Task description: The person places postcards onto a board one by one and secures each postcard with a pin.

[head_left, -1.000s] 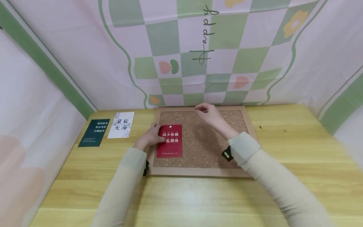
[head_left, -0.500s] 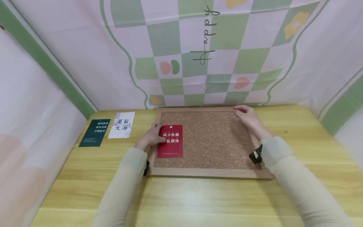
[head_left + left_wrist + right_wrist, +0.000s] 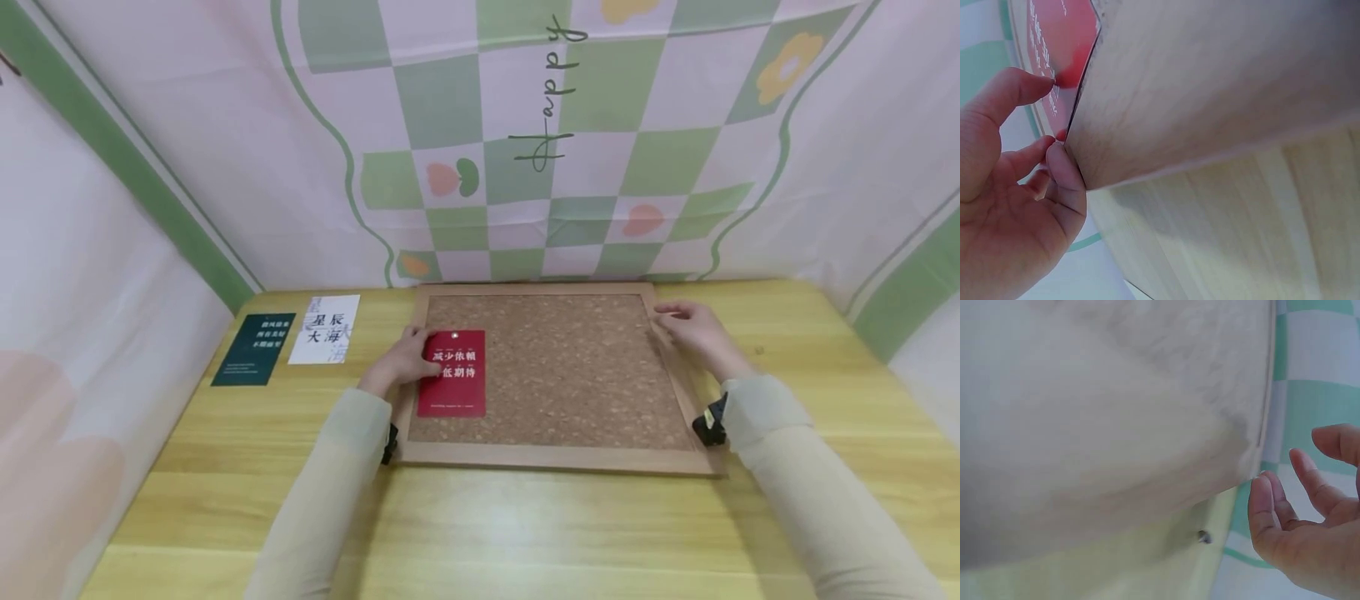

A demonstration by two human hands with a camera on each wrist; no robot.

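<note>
And there goes the right grip [image 3: 699, 332]: a second ago I have it over the middle of the top rail, and now it's out past the right-hand edge of the board [image 3: 570, 375], just beside the upper corner. That uncovers the whole stretch of cork, so I have a full view of the surface again. I read it as a pause in the placing on that side: the fingers are loosely spread, thumb well away from them, nothing between. Near those fingertips the right wrist feed picks up a small dark stud [image 3: 1204, 537] on the desk [image 3: 525, 533].

Over on the left, no change at all! My left grip [image 3: 401, 360] stays put, thumb on the face of the red card [image 3: 452, 392], the other fingers bent at its left side by the frame, a gap between thumb and fingertips. It's resting there, I'd say, steadying rather than clamping.

Now the card itself: on the left part of the cork, lying flat and straight, tall side up and down, two lines of white characters with the thumb over the start of the lower one, a line of tiny print near the bottom. There's a pale dot at top centre; pin head or punched hole, I can't fairly say from here.
</note>
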